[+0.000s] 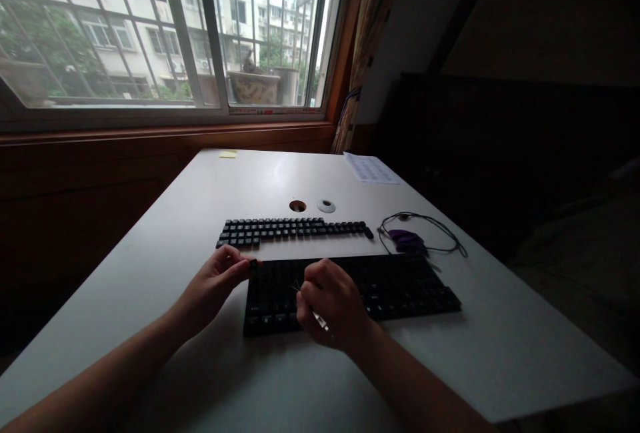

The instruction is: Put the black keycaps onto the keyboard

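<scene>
A black keyboard (400, 283) lies on the white table in front of me, its upper left part dark where my hands work. My left hand (220, 279) pinches a small black keycap (253, 264) just above the keyboard's far left corner. Over the keyboard's middle left, my right hand (330, 299) is closed around a wire keycap puller (321, 321); its thin wire ends stick out to the left of the fingers. Behind the keyboard, loose black keycaps (285, 227) stand in several rows. The keys under my right hand are hidden.
A purple cloth-like item (407, 241) and a looped black cable (450, 233) lie at the right. Behind the keycaps are a cable hole (297, 206) and a round grommet cover (327, 206). Printed paper (373, 169) and a yellow note (228, 154) lie near the far edge.
</scene>
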`<state>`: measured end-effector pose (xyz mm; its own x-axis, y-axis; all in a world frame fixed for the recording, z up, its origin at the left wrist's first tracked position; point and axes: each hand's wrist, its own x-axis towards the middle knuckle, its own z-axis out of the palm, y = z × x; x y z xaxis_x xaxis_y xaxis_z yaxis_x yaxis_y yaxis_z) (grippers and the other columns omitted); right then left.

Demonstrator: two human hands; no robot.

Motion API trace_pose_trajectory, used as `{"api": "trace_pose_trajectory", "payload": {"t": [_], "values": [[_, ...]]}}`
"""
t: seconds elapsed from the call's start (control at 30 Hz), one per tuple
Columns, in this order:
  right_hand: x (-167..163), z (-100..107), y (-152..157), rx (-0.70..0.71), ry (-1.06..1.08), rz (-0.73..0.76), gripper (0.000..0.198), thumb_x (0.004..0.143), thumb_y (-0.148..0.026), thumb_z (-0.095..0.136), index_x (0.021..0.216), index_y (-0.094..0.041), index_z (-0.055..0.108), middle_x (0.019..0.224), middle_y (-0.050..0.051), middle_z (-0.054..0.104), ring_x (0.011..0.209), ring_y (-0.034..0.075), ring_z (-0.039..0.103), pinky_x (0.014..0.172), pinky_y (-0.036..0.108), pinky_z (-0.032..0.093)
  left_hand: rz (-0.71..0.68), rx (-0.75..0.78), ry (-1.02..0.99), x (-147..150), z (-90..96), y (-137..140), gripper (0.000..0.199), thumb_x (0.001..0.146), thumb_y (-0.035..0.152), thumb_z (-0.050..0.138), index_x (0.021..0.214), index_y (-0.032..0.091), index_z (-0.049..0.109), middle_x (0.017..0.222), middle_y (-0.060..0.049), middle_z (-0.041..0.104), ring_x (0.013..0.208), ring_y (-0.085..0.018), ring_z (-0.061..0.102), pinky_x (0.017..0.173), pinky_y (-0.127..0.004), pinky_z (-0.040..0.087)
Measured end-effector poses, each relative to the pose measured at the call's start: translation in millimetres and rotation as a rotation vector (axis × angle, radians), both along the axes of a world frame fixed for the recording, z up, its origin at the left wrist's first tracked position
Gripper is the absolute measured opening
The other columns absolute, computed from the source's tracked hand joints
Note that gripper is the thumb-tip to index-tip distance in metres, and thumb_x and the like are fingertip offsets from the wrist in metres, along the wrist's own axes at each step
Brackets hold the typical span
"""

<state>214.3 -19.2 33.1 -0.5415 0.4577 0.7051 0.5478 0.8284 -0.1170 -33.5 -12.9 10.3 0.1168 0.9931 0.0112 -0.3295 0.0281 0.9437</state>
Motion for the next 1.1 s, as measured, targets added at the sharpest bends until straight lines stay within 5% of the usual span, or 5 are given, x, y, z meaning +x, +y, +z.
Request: {"api": "trace_pose_trajectory", "payload": {"t": [0.17,0.47,0.7,1.1], "values": [[0.5,1.3,1.7,-0.114,0.006,-0.039,0.005,0.088,-0.015,0.048,0.087,-0.019,0.051,0.096,0.009,0.053,0.088,0.022,0.05,0.078,0.039,0.047,-0.054,-0.002,0.024,-0.9,-2.7,-0.7,0.018,0.088,0.026,0.069,0.089,0.019,0.053,0.093,-0.004,0.072,0.089,-0.016,0.065,0.082,-0.03,0.048],[-0.8,-17.0,8.3,-0.074,-0.046,0.075,0.035,0.091,-0.003,0.042,0.122,-0.016,0.053,0.098,0.009,0.056,0.087,0.021,0.05,0.08,0.037,0.049,-0.104,0.036,0.154,0.0,-2.8,-3.1,0.019,0.089,0.029,0.067,0.09,0.019,0.051,0.096,-0.005,0.073,0.081,-0.015,0.063,0.071,-0.028,0.046],[-11.4,-18.2,5.2,-0.011,0.0,0.081,0.028,0.096,-0.03,0.058,0.122,-0.022,0.058,0.085,0.003,0.056,0.075,0.017,0.051,0.069,0.031,0.046,-0.188,0.096,0.283,8.5,-2.1,-11.7,0.021,0.086,0.03,0.07,0.089,0.019,0.052,0.092,-0.004,0.071,0.082,-0.016,0.064,0.071,-0.028,0.047],[-15.2,-19.1,5.7,-0.01,-0.049,0.123,0.02,0.096,-0.024,0.056,0.114,-0.019,0.062,0.085,0.004,0.061,0.075,0.017,0.054,0.071,0.033,0.046,-0.287,0.162,0.273,9.5,-4.4,-12.7,0.019,0.089,0.028,0.066,0.093,0.019,0.05,0.103,-0.008,0.072,0.094,-0.021,0.067,0.083,-0.037,0.052]]}}
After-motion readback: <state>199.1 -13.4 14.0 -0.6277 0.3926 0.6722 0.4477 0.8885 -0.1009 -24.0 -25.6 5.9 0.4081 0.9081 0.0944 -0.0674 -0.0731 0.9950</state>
